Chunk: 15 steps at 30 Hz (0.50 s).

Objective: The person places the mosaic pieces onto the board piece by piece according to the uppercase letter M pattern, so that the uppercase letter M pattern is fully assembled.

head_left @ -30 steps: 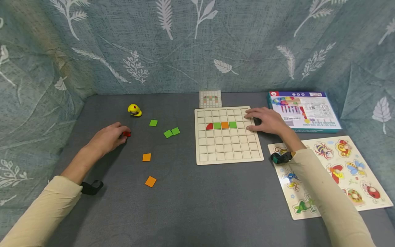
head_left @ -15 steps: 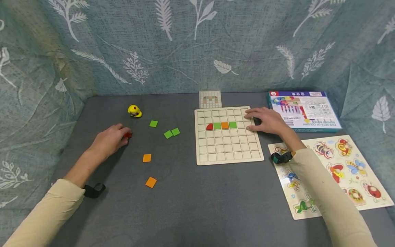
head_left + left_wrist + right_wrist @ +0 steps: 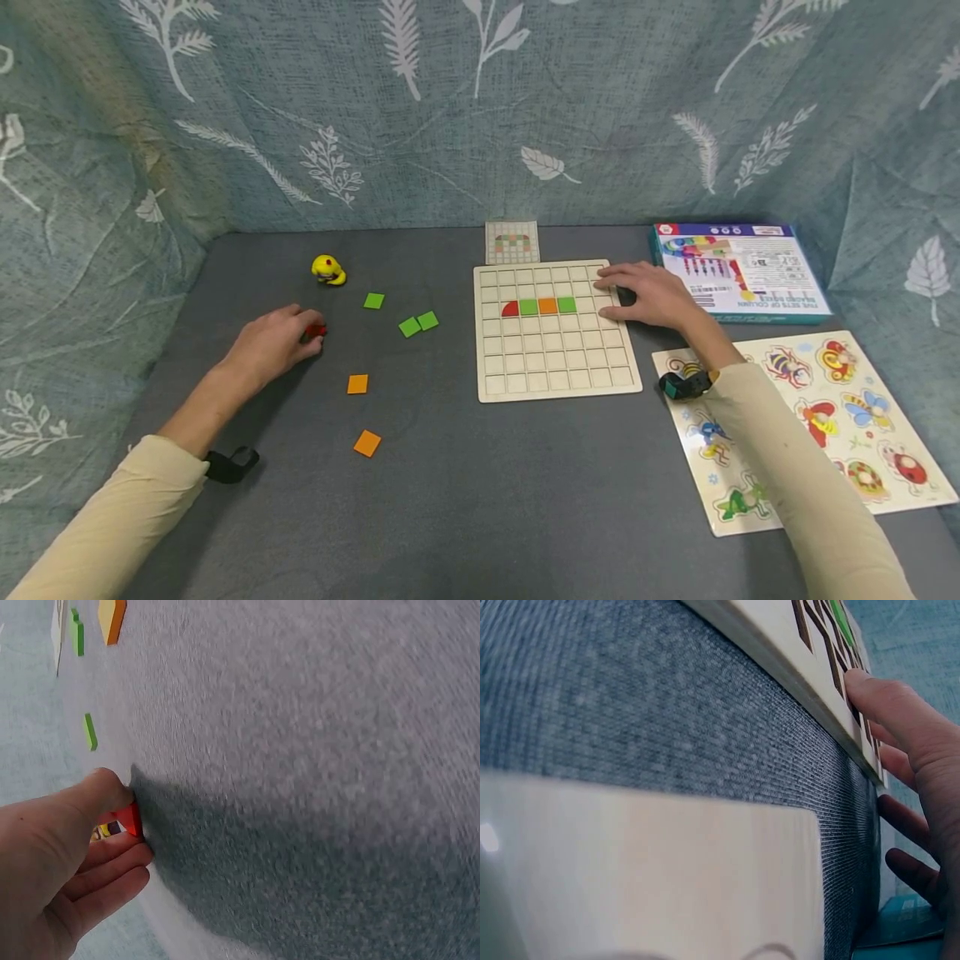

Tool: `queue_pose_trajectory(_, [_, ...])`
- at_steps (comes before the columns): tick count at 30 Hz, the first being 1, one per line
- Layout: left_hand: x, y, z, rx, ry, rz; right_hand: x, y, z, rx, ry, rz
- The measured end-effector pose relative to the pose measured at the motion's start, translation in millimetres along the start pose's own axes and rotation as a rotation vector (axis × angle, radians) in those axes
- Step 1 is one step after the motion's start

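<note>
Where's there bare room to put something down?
The near middle of the table, between orange tiles and insect puzzle; also a strip between green tiles and grid board. Right side is crowded: box, insect puzzle, right hand.

A red piece point(image 3: 131, 819) is pinched in the left hand point(image 3: 49, 855) at the grey worktop point(image 3: 315, 720), a yellow object point(image 3: 106, 829) being partly hidden behind the fingers point(image 3: 111, 897). Green pieces point(image 3: 91, 732) and an orange piece point(image 3: 112, 620) are seen toward the upper left corner.
</note>
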State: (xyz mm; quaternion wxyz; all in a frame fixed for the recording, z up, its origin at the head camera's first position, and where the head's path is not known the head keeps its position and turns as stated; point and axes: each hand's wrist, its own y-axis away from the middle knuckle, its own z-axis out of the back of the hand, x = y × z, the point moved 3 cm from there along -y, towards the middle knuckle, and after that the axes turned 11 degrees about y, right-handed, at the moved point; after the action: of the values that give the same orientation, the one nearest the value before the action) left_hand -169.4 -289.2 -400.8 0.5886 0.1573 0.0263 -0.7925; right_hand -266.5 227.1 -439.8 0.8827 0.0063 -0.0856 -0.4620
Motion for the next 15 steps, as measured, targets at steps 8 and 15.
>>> queue_pose_trajectory(8, [-12.4,-0.6,-2.0,-0.036,0.048,-0.061,0.0,1.0,1.7,-0.004,-0.007,-0.007])
queue_pose_trajectory(15, [-21.1,-2.1,-4.2,-0.059,0.098,-0.116,-0.3,0.7,0.6,0.001,-0.009,-0.003])
